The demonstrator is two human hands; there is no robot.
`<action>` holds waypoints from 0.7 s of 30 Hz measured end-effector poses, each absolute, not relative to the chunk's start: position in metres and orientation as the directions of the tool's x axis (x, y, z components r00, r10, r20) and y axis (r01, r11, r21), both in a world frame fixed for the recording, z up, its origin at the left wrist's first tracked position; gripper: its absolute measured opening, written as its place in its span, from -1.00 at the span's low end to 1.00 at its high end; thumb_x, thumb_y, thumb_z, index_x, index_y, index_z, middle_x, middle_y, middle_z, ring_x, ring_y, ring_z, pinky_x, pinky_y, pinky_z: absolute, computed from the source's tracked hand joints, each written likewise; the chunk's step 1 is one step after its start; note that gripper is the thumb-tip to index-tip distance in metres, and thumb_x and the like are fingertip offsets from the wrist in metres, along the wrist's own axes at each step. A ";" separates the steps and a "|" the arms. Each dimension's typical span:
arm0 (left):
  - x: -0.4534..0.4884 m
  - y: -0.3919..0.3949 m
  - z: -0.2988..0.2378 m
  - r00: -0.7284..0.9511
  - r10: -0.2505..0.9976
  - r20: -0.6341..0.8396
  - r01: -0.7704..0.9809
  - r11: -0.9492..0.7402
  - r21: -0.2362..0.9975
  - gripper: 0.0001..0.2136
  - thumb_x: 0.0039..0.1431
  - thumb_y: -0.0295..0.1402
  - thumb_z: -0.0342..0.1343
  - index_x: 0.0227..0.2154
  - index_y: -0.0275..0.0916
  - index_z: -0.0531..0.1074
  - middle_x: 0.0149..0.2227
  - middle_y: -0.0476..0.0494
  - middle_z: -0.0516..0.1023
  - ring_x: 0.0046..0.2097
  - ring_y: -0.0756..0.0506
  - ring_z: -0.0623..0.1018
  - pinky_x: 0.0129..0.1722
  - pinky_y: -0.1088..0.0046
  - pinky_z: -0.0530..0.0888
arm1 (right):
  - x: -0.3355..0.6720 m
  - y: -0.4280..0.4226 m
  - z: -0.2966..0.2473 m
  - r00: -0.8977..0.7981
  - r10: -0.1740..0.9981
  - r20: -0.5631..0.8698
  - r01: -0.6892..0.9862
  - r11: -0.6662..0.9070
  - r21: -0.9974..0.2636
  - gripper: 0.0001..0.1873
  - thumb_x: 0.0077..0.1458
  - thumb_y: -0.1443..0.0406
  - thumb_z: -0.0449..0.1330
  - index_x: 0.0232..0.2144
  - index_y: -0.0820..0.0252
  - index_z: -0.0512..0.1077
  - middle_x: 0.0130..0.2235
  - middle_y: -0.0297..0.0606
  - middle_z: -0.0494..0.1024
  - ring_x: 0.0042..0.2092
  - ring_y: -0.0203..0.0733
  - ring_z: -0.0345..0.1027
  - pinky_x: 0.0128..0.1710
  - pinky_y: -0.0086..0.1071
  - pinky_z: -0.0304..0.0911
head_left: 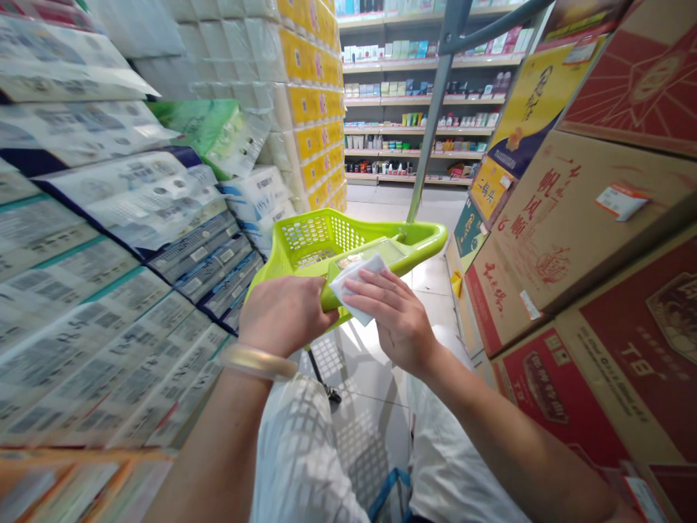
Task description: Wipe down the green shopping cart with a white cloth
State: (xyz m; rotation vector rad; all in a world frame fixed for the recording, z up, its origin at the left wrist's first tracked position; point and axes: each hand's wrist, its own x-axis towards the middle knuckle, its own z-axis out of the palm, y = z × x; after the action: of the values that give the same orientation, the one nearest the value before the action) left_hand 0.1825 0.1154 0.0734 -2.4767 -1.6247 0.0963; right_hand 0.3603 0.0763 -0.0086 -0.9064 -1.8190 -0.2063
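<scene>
A green plastic shopping cart (321, 240) with a perforated basket stands in front of me. My left hand (286, 312) is wrapped round the left part of its handle (417, 247). With the fingers of my right hand (395, 316) I press a folded white tissue (359, 287) against the handle, just right of my left hand. The tissue covers part of the clear panel (389, 253) set into the handle. A gold-coloured bangle (260, 362) sits on my left wrist.
Stacked tissue packs (109, 305) rise close on my left. Cardboard cartons (549, 218) are piled on the right. A grey metal post (433, 109) stands beyond the handle. Product shelves (414, 131) line the back, past the tiled floor (381, 195).
</scene>
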 end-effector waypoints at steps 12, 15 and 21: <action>0.184 0.115 0.074 0.392 0.919 0.028 0.910 -0.383 -0.159 -0.60 0.05 -0.04 0.00 -0.21 -0.14 0.57 -0.29 -0.29 0.67 -0.21 -0.37 0.63 -0.29 0.22 0.44 | 0.377 0.079 -0.010 -0.057 0.448 0.892 0.750 0.609 -0.258 -0.60 0.29 0.49 -0.01 -0.05 0.07 0.53 0.02 -0.26 0.62 0.18 -0.21 0.41 0.27 -0.13 0.26; 0.183 0.114 0.073 0.396 0.917 0.038 0.908 -0.385 -0.168 -0.60 0.06 -0.04 -0.01 -0.21 -0.14 0.57 -0.30 -0.29 0.66 -0.22 -0.36 0.64 -0.31 0.23 0.44 | 0.375 0.076 -0.011 -0.179 0.438 0.881 0.720 0.668 -0.186 -0.58 0.28 0.50 -0.01 -0.03 0.03 0.52 0.03 -0.31 0.62 0.19 -0.23 0.40 0.26 -0.19 0.26; 0.183 0.114 0.074 0.392 0.920 0.027 0.907 -0.381 -0.179 -0.59 0.06 -0.01 0.00 -0.21 -0.13 0.57 -0.31 -0.28 0.66 -0.23 -0.36 0.63 -0.32 0.23 0.43 | 0.392 0.086 -0.011 0.098 0.446 0.890 0.775 0.527 -0.350 -0.60 0.29 0.47 -0.02 -0.04 0.08 0.53 0.02 -0.22 0.62 0.17 -0.14 0.42 0.23 -0.06 0.29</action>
State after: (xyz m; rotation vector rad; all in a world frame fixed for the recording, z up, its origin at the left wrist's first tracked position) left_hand 0.1834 0.1141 0.0739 -2.4790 -1.6433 0.1149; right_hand 0.3919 0.0864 -0.0112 -1.0882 -1.5358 -0.3332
